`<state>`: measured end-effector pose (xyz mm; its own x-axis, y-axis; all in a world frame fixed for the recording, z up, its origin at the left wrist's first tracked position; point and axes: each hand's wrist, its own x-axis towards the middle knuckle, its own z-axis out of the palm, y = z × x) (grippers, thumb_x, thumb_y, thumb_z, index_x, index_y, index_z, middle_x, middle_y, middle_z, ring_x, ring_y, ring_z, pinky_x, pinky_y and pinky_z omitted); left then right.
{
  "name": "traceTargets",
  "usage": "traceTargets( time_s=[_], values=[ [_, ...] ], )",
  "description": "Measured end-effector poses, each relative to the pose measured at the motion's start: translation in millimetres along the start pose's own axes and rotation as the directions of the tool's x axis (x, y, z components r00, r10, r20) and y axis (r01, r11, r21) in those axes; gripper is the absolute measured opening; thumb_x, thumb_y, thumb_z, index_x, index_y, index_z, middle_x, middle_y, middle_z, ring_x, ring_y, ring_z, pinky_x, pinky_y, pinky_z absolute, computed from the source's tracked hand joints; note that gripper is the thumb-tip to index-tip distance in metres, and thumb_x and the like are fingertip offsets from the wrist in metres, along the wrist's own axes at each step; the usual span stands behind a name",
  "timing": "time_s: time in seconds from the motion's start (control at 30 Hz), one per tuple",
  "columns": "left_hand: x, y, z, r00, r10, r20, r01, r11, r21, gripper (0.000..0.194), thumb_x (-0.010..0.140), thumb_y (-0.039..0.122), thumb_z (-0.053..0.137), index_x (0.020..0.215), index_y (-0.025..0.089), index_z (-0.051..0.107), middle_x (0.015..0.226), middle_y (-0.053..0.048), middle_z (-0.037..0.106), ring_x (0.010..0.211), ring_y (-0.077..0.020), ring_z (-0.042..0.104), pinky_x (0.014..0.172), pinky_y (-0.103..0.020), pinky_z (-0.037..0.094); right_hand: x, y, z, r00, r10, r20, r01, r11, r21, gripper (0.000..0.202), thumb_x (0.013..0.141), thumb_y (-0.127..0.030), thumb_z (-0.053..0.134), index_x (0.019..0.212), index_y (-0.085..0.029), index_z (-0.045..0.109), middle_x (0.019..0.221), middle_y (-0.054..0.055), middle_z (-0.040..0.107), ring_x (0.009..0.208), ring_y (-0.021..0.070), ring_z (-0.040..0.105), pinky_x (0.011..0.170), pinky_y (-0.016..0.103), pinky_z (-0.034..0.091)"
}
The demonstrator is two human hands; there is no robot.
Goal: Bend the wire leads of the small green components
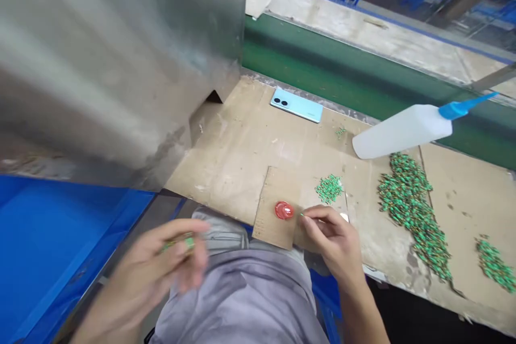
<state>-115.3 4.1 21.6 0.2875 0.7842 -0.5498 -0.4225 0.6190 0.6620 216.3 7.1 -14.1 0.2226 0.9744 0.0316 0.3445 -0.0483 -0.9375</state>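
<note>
My left hand [161,266] is blurred over my lap, its fingers closed on a bunch of small green parts [179,243]. My right hand [332,239] rests on a small cardboard piece [278,209] at the table's near edge, pinching one thin green part by its tip. Just left of that fingertip sits a small red cap [284,210]. Beyond my right hand lies a little heap of green parts [329,188].
A long pile of green parts [411,209] and a smaller one [494,263] lie to the right. A white squeeze bottle with a blue nozzle [407,130] lies tilted above them. A light-blue phone [296,105] lies farther back. A blue bin [52,247] stands left, under a metal housing [121,54].
</note>
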Motion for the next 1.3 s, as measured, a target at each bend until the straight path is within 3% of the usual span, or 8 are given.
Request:
traceTargets(
  time_s=[0.13, 0.23, 0.33, 0.53, 0.73, 1.0, 1.17, 1.3],
  values=[
    [46, -33, 56.9, 0.98, -0.076, 0.181, 0.071, 0.997, 0.034, 0.034, 0.087, 0.044, 0.093, 0.097, 0.014, 0.079, 0.08, -0.006, 0.081, 0.062, -0.0163, 0.077, 0.053, -0.018, 0.057, -1, 3, 4, 0.995, 0.092, 0.047, -0.095, 0.993, 0.064, 0.024, 0.088, -0.044, 0.084, 0.082, -0.022, 0.077, 0.067, 0.002, 0.07, 0.053, 0.0135, 0.056, 0.046, 0.022, 0.045],
    [64, -37, 71.3, 0.975, -0.06, 0.212, 0.045, 0.996, 0.075, 0.037, 0.084, 0.045, 0.095, 0.092, 0.015, 0.075, 0.08, -0.007, 0.082, 0.061, -0.0159, 0.077, 0.052, -0.019, 0.057, -1, 8, 3, 0.987, 0.144, 0.07, -0.153, 0.978, 0.141, 0.029, 0.086, -0.047, 0.087, 0.082, -0.021, 0.077, 0.066, 0.002, 0.069, 0.055, 0.0131, 0.055, 0.048, 0.022, 0.044],
    [68, -34, 70.9, 0.988, -0.022, 0.152, 0.004, 0.993, 0.117, 0.037, 0.079, 0.041, 0.099, 0.088, 0.014, 0.076, 0.076, -0.005, 0.081, 0.062, -0.0139, 0.075, 0.056, -0.017, 0.057, -1, 9, 4, 0.972, 0.201, 0.124, -0.224, 0.951, 0.215, 0.033, 0.085, -0.05, 0.088, 0.081, -0.02, 0.074, 0.064, 0.0, 0.065, 0.051, 0.0107, 0.05, 0.045, 0.021, 0.039],
    [68, -35, 70.1, 0.999, -0.023, 0.042, 0.016, 0.989, 0.149, 0.041, 0.074, 0.041, 0.101, 0.099, 0.014, 0.083, 0.066, -0.001, 0.074, 0.053, -0.0087, 0.065, 0.048, -0.014, 0.049, -2, 5, 5, 0.933, 0.28, 0.225, -0.344, 0.878, 0.332, 0.036, 0.093, -0.053, 0.082, 0.088, -0.02, 0.07, 0.058, -0.005, 0.059, 0.039, 0.0058, 0.038, 0.039, 0.02, 0.03],
    [68, -39, 72.9, 0.997, 0.037, 0.062, -0.046, 0.988, 0.146, 0.033, 0.085, 0.04, 0.093, 0.106, 0.016, 0.086, 0.079, -0.004, 0.079, 0.063, -0.0101, 0.07, 0.056, -0.015, 0.054, -7, 9, 7, 0.957, 0.223, 0.183, -0.271, 0.914, 0.301, 0.025, 0.097, -0.042, 0.078, 0.089, -0.02, 0.072, 0.058, -0.005, 0.057, 0.044, 0.0072, 0.041, 0.042, 0.02, 0.03],
    [67, -40, 71.3, 0.995, 0.065, 0.082, -0.079, 0.978, 0.191, 0.022, 0.085, 0.033, 0.093, 0.085, 0.016, 0.078, 0.082, -0.005, 0.081, 0.064, -0.0134, 0.073, 0.055, -0.018, 0.055, -14, 21, 11, 0.99, 0.094, 0.104, -0.105, 0.989, 0.103, 0.015, 0.1, -0.033, 0.071, 0.092, -0.021, 0.073, 0.065, -0.003, 0.06, 0.052, 0.0107, 0.049, 0.048, 0.023, 0.035],
    [67, -44, 68.9, 0.996, 0.076, 0.052, -0.086, 0.963, 0.254, 0.026, 0.08, 0.036, 0.096, 0.082, 0.016, 0.08, 0.073, -0.002, 0.073, 0.063, -0.0112, 0.066, 0.056, -0.017, 0.052, -16, 24, 10, 0.989, 0.082, 0.12, -0.091, 0.993, 0.071, 0.015, 0.101, -0.033, 0.071, 0.093, -0.021, 0.073, 0.071, -0.001, 0.065, 0.053, 0.0108, 0.051, 0.048, 0.024, 0.036],
    [68, -49, 67.0, 0.999, 0.038, 0.023, -0.043, 0.957, 0.288, 0.03, 0.081, 0.039, 0.095, 0.098, 0.018, 0.082, 0.073, 0.002, 0.065, 0.06, -0.0085, 0.059, 0.053, -0.016, 0.046, -16, 26, 9, 0.99, 0.064, 0.123, -0.072, 0.995, 0.063, 0.013, 0.102, -0.032, 0.071, 0.095, -0.022, 0.074, 0.078, 0.001, 0.07, 0.061, 0.0133, 0.059, 0.052, 0.025, 0.041]
  ],
)
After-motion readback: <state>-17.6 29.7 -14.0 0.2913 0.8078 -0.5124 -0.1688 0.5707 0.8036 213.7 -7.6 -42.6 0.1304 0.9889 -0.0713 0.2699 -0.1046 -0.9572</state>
